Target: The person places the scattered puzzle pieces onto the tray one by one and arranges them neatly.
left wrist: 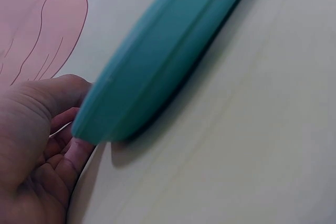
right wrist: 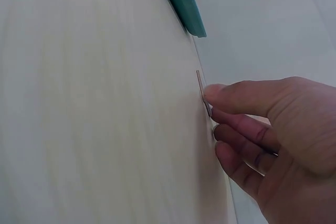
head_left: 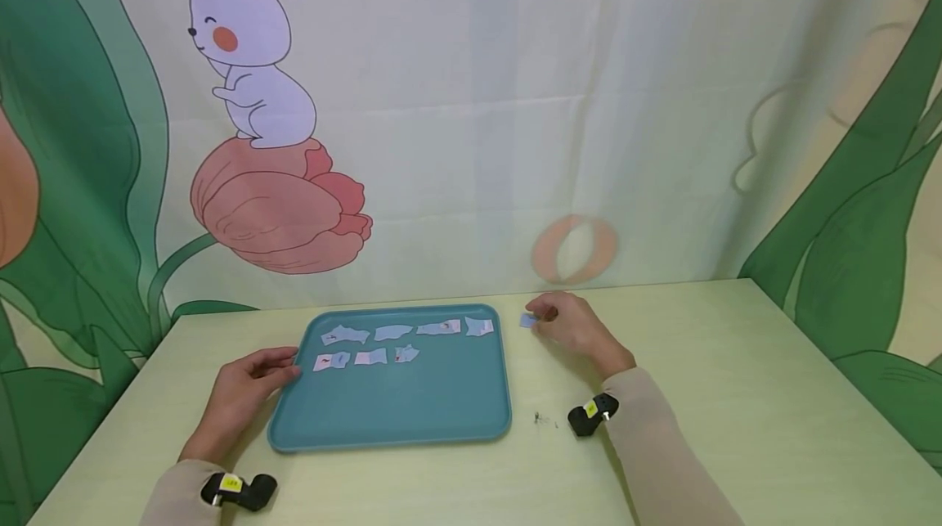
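Observation:
A blue-green tray lies on the table with torn pieces of pale paper on it. Several form the upper row, among them a wide piece; three make up the lower row, including one in its middle. My left hand holds the tray's left rim, thumb against the edge and fingers curled beneath in the left wrist view. Beyond the tray's right side, my right hand pinches a small bluish paper piece between thumb and forefinger. The right wrist view shows that piece edge-on, near the table's far edge.
Small dark specks lie on the pale table to the right of the tray. A curtain printed with a rabbit and plants hangs behind the table's far edge. Each sleeve carries a black wrist camera.

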Motion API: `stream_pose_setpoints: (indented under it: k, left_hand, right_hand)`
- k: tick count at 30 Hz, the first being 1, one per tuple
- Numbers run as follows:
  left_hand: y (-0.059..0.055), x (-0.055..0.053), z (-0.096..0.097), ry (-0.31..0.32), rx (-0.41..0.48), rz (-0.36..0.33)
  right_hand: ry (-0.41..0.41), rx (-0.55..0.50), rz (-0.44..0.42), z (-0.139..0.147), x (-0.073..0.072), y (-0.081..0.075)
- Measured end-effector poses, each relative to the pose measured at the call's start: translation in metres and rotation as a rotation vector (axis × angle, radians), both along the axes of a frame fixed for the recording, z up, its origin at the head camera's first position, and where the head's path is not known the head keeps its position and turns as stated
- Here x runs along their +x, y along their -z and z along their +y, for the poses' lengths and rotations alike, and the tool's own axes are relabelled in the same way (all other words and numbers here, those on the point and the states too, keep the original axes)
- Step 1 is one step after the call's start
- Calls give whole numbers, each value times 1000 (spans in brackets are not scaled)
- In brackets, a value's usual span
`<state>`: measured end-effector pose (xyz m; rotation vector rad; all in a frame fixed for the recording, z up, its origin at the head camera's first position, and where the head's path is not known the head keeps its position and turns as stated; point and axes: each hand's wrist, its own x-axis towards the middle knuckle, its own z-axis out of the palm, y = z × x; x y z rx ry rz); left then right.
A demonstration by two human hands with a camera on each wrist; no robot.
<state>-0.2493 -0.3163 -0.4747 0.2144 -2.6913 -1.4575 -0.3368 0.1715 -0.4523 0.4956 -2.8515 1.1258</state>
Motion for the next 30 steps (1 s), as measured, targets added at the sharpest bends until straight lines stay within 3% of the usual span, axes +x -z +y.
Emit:
stream_pose_setpoints:
  k: [9,20,30]
  left_hand:
    - [1,0,-1,-5,6,-3]
    - [1,-1,0,-3,-1,-12]
    - [-1,0,0,-9,0,-21]
  right_hand:
    - [1,15,-22,1,-1,0]
    - [-88,70,-90,0,0,-1]
    - [-49,53,-62,2,1,-1]
